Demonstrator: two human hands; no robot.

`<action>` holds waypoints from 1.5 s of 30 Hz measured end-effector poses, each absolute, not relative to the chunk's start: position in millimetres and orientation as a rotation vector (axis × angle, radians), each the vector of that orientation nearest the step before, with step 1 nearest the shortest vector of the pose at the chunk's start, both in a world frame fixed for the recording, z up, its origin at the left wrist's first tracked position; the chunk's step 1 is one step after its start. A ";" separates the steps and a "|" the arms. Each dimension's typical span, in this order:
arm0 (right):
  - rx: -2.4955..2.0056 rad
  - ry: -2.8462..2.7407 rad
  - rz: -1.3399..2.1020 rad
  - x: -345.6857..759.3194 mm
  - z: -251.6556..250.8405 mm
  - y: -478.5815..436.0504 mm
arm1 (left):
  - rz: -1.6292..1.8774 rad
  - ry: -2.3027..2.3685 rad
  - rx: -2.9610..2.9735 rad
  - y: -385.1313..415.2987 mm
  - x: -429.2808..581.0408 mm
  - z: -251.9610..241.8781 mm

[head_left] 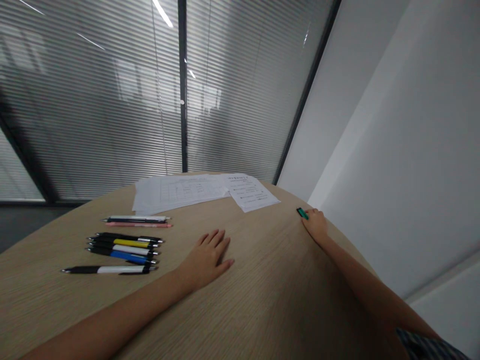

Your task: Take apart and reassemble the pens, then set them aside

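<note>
My left hand (207, 260) lies flat on the table, palm down with its fingers spread, and holds nothing. Off to the right, near the table's edge, my right hand (316, 225) has its fingers closed on a small flat green and black object (302, 213), whose kind I cannot make out. Left of my left hand is a group of pens side by side: a black one (129, 237), a yellow and black one (131, 243), a white and black one (129, 249) and a blue and black one (129, 256). Closer to me lies another white and black pen (116, 269).
Behind the pens rest a silvery pen (137, 219) and a pink pen (138, 225). Printed sheets (180, 192) and another printed sheet (251, 194) lie at the table's far side. Beyond the wooden table (247, 300) stand a glass partition with blinds (112, 125) and a white wall (405, 150).
</note>
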State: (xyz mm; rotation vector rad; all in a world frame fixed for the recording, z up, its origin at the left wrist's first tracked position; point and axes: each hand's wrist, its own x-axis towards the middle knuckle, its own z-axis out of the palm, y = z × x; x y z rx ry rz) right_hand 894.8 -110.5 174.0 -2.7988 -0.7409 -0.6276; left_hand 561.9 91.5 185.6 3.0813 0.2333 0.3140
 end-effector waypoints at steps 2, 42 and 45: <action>-2.782 -0.705 -0.600 897.2 173.7 -112.5 | 0.329 0.233 3.079 91.2 562.1 185.3; -2.164 -1.867 0.033 689.0 174.9 -92.9 | 0.183 0.310 2.917 119.0 555.0 217.1; -2.177 -1.884 0.002 688.6 173.9 -93.6 | 0.181 0.434 2.822 153.8 547.3 242.0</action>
